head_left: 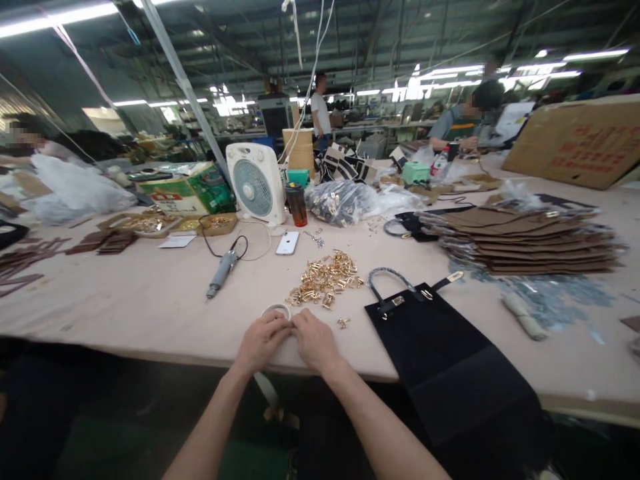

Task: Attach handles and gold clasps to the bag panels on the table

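At the front edge of the table, my left hand [265,339] is closed on a thin white loop [277,308] that stands up behind its fingers. The fingers of my right hand [314,339] pinch at the right end of that loop, fingertips almost against the left hand's. What sits between the fingertips is too small to make out. Just beyond my hands lies a heap of small gold metal fittings [327,277], with a few loose gold pieces [343,323] beside my right hand. A black bag [430,340] with a wrapped handle lies to the right, hanging over the edge.
Left of the heap are a corded electric screwdriver [223,272] and a white phone [287,243]. Behind stand a fan [255,183] and a dark cup [297,205]. Stacked brown panels [535,243] and a cardboard box [575,143] are on the right. People work farther back.
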### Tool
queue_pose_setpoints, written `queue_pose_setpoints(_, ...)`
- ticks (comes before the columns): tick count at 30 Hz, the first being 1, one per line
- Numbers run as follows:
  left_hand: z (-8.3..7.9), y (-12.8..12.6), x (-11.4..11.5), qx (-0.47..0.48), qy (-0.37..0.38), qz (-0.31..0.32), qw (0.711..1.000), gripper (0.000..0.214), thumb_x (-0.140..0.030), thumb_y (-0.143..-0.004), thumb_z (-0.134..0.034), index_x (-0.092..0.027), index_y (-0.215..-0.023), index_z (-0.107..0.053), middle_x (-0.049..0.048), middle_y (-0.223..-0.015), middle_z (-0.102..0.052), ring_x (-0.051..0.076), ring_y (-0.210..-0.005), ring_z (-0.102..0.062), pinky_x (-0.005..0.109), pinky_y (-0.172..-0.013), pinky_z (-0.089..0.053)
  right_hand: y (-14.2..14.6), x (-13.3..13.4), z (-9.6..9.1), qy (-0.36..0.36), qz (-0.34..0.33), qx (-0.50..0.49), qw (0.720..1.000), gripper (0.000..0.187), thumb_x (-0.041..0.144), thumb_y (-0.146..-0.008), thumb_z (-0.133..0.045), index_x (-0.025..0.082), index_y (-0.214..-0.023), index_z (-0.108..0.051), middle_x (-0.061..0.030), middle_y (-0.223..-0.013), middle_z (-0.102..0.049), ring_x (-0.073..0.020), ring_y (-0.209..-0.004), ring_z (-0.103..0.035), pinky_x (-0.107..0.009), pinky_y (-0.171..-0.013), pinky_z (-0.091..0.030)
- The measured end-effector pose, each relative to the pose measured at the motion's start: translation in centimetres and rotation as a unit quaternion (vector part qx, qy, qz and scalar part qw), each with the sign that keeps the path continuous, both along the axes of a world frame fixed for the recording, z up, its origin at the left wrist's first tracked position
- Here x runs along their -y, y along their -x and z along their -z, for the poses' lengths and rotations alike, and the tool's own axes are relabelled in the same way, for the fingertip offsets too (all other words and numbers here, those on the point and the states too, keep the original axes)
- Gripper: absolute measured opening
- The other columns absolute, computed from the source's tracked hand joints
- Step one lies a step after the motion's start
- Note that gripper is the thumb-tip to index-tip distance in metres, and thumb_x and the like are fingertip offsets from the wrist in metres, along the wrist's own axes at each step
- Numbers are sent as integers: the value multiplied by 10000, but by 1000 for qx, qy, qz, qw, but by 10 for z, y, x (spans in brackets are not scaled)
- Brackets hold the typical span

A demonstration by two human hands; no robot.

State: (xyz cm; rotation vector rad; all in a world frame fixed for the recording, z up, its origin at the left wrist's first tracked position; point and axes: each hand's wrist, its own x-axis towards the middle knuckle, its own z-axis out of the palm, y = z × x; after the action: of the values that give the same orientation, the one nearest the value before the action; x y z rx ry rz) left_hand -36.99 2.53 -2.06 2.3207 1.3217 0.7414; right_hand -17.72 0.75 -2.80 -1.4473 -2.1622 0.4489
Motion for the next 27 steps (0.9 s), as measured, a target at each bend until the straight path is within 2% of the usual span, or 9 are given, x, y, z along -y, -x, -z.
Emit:
queue_pose_setpoints(4, 1, 0, -1, 16, 11, -21, 1000, 247, -365, -992, -536, -277, -970, -766, 41, -1084, -695, 218, -1015, -662, 341, -930, -546, -1, 7, -4, -8, -118, -11, 993, 107, 193, -1000, -565, 254, -1076, -610, -29, -1130, -631, -197, -926, -616, -283, -740, -444)
queue_pose_setpoints(7, 3, -3, 0, -11, -3, -29, 1000, 250, -366, -988, -541, -269, -973, -771, 46, -1086, -696, 218, -1004, -667, 338, -914, -552, -8, 21, -11, -9, -195, -105, 975, 125, 151, -985, -582, 252, -1047, -623, -20, -1150, -641, -178, -988, -618, -269, -832, -471)
queue_pose_setpoints(10, 5, -2, 0, -36, -33, -24, 999, 280, -364, -999, -538, -287, -1155, -758, 60, -1125, -700, 233, -1056, -659, 365, -967, -542, -31, 36, -25, -9, -148, -254, 956, 96, 184, -1014, -566, 235, -988, -643, -21, -1023, -649, -170, -984, -616, -274, -894, -482)
queue_pose_setpoints(13, 3, -1, 2, -41, -38, -32, 998, 499, -349, -990, -560, -316, -1488, -542, 63, -1187, -688, 245, -1088, -656, 403, -991, -546, -74, 43, -36, -19, -57, -348, 936, 94, 253, -1001, -614, 230, -937, -680, -30, -926, -649, -187, -913, -614, -304, -852, -494)
queue_pose_setpoints(15, 1, -9, 6, -30, -53, -49, 997, 613, -368, -963, -617, -296, -1550, -454, 86, -1293, -650, 268, -1170, -632, 441, -1038, -530, -108, 42, -36, -26, 9, -389, 921, 107, 307, -977, -659, 229, -928, -713, -49, -956, -656, -199, -905, -614, -314, -812, -493)
queue_pose_setpoints(18, -2, -42, 16, 3, -88, -76, 993, 541, -393, -957, -650, -263, -1468, -530, 109, -1378, -600, 292, -1272, -578, 474, -1109, -481, -154, 37, -26, -21, 89, -431, 898, 176, 395, -907, -749, 219, -892, -754, -79, -1072, -655, -213, -939, -608, -305, -757, -476)
queue_pose_setpoints(20, -2, -78, 24, 25, -66, -90, 993, 492, -407, -970, -643, -259, -1429, -547, 98, -1309, -629, 268, -1178, -623, 436, -1039, -524, -175, 34, -16, 17, 115, -455, 883, 225, 436, -872, -783, 212, -894, -764, -72, -1031, -663, -193, -856, -585, -292, -692, -448)
queue_pose_setpoints(24, 4, -145, 30, 25, -21, -108, 994, 405, -376, -927, -709, -238, -1300, -633, 80, -1147, -669, 261, -1039, -659, 409, -930, -555, -190, 31, 4, 90, 135, -513, 843, 269, 456, -854, -809, 212, -959, -771, -1, -771, -615, -144, -691, -494, -280, -654, -415)
queue_pose_setpoints(27, 7, -174, 27, 80, -5, -106, 991, 167, -284, -943, -669, -225, -1091, -717, 73, -1083, -687, 247, -994, -673, 403, -926, -555, -190, 32, 12, 98, 154, -580, 794, 296, 440, -804, -860, 213, -981, -789, -9, -846, -661, -145, -745, -535, -278, -707, -457)
